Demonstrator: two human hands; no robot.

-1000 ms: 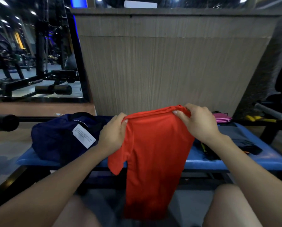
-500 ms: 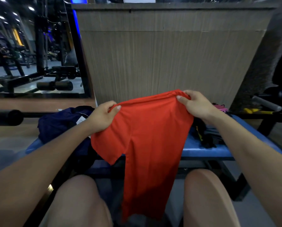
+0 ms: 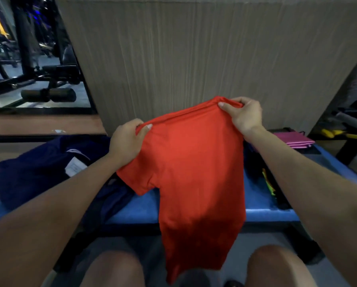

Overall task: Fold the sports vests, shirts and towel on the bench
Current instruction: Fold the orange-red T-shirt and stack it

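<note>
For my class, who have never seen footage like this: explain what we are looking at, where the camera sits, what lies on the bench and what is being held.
There is no machine here. The camera is worn on a person's head and looks down at their two bare hands. The left hand and right hand each pinch the top edge of a red shirt, which hangs in the air before a blue bench. On the bench lie a dark blue garment at the left and a folded pink cloth at the far right, with dark clothing nearby. The person's knees show below.

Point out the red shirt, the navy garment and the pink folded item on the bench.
red shirt (image 3: 194,162), head view, middle of its hanging body
navy garment (image 3: 32,175), head view, bunched left part
pink folded item (image 3: 295,140), head view, top face
</note>
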